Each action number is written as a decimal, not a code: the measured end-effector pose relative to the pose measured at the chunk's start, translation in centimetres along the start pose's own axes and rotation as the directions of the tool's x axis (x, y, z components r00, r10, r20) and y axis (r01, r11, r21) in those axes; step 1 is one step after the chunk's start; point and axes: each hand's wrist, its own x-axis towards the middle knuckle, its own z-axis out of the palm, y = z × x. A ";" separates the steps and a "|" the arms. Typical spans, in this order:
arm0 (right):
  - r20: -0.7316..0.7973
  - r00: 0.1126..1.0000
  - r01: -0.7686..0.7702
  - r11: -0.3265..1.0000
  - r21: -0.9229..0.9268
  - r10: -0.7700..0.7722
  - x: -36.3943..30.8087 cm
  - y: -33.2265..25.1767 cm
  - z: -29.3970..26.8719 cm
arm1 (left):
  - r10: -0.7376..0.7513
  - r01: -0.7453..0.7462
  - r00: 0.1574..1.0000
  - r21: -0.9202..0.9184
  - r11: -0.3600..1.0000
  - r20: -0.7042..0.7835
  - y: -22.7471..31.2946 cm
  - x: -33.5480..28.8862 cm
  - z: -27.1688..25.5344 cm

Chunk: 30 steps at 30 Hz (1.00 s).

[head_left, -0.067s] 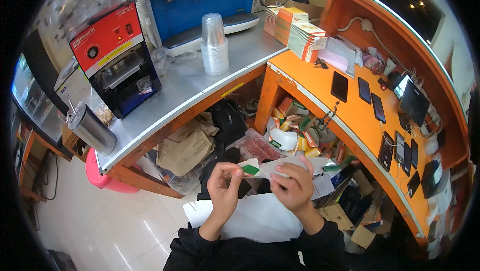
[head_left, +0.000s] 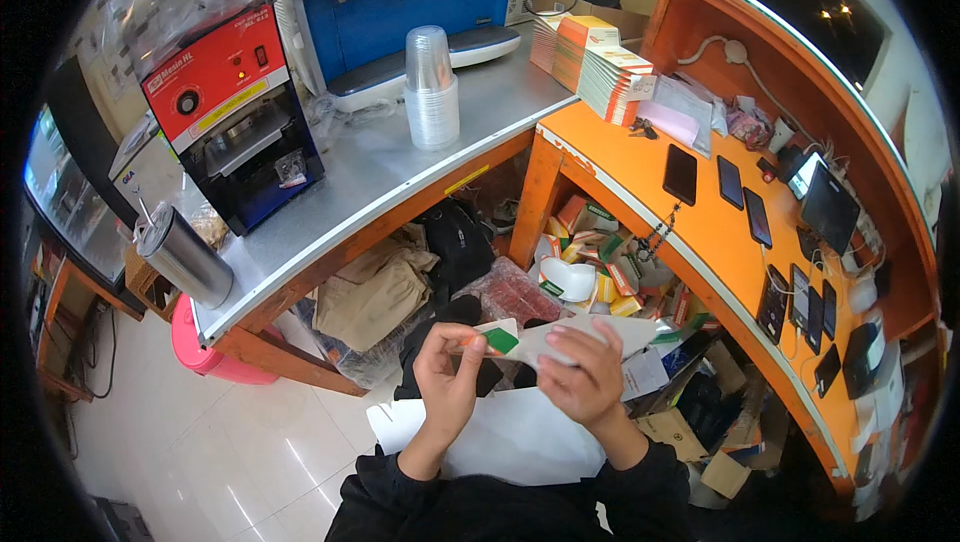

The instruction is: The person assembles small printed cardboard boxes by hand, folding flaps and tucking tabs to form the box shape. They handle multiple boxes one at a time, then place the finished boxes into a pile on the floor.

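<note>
Above my lap I hold a flat piece of white paperboard [head_left: 630, 332] with a green patch and a touch of orange at its left end, like an unfolded carton. My left hand [head_left: 447, 374] pinches that left end between thumb and fingers. Across the middle of the board lies my right hand [head_left: 582, 372], its fingers bent over the near face; its thumb is hard to make out. A large white sheet [head_left: 525, 437] covers my lap below both hands.
Folded orange-and-white cartons [head_left: 615, 82] stand stacked where the orange desk [head_left: 690, 202] meets the metal counter [head_left: 375, 162]. Several phones lie on the desk. Clear cups [head_left: 431, 107] and a red sealing machine [head_left: 215, 82] stand on the counter. Loose cartons [head_left: 590, 262] pile up underneath.
My right hand has shifted slightly left and down along the paperboard, and more of the board's right end shows. The left hand keeps its pinch in the same place.
</note>
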 end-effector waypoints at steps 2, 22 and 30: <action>0.030 0.984 0.176 0.984 -0.021 -0.175 -0.1 -0.4 0.0 | -0.031 0.031 1.000 0.011 0.999 -0.004 0.1 0.2 -0.3; 0.461 0.863 -0.448 0.733 0.512 0.206 1.4 -0.1 -2.0 | 0.205 -0.392 0.835 0.291 0.873 0.511 2.5 1.3 -0.6; 0.530 0.800 -0.598 0.312 0.738 0.280 1.1 -1.8 -0.4 | 0.839 -0.857 0.461 0.389 0.337 0.289 1.1 0.3 -0.7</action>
